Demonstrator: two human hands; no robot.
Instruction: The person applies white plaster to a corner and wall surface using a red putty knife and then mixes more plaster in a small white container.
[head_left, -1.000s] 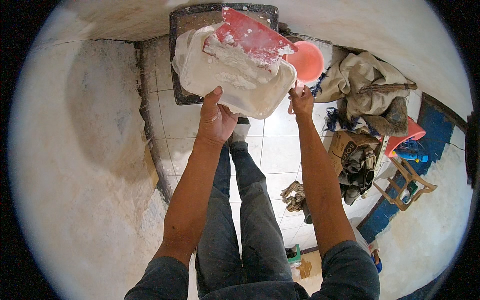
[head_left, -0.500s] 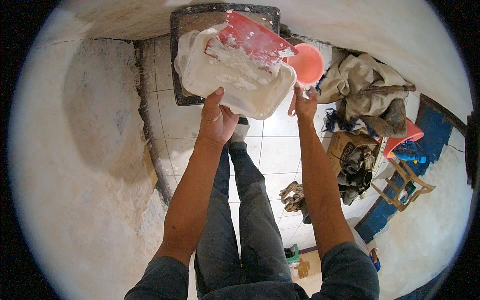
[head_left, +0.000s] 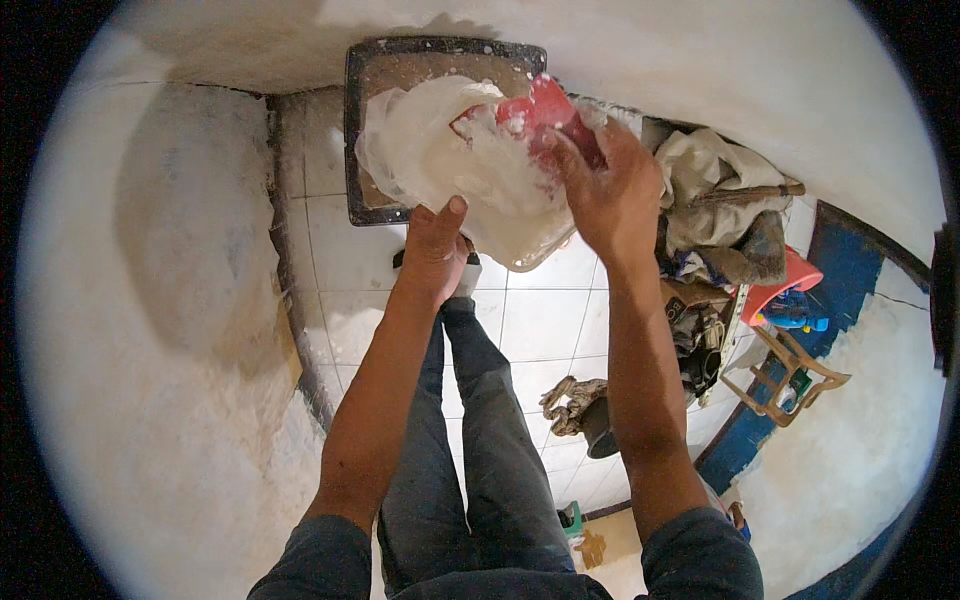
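Observation:
My left hand (head_left: pixel 436 252) grips the near side of a whitish plastic tub (head_left: pixel 528 240), thumb over its rim. Wet white plaster (head_left: pixel 425 125) coats the inside of the tub. My right hand (head_left: pixel 618 195) is closed on a red, plaster-smeared flat scraper (head_left: pixel 560 108) at the tub's right side. The scraper's left part lies over the plaster, and its lower end is hard to make out through blur. Beneath and beyond the tub is a dark-rimmed rectangular tray (head_left: pixel 353 150) with white splashes.
Walls curve close on the left and far sides. At the right lie a beige cloth sack (head_left: pixel 705 165), a red plastic thing (head_left: pixel 785 285), a blue bottle (head_left: pixel 795 318) and a wooden frame (head_left: pixel 790 375). A crumpled rag (head_left: pixel 572 402) sits on the white tiled floor (head_left: pixel 545 325).
My right hand has left the pink dipper's handle and taken hold of the red scraper, which has shifted right and nearer. The dipper no longer shows. My left hand still holds the tub.

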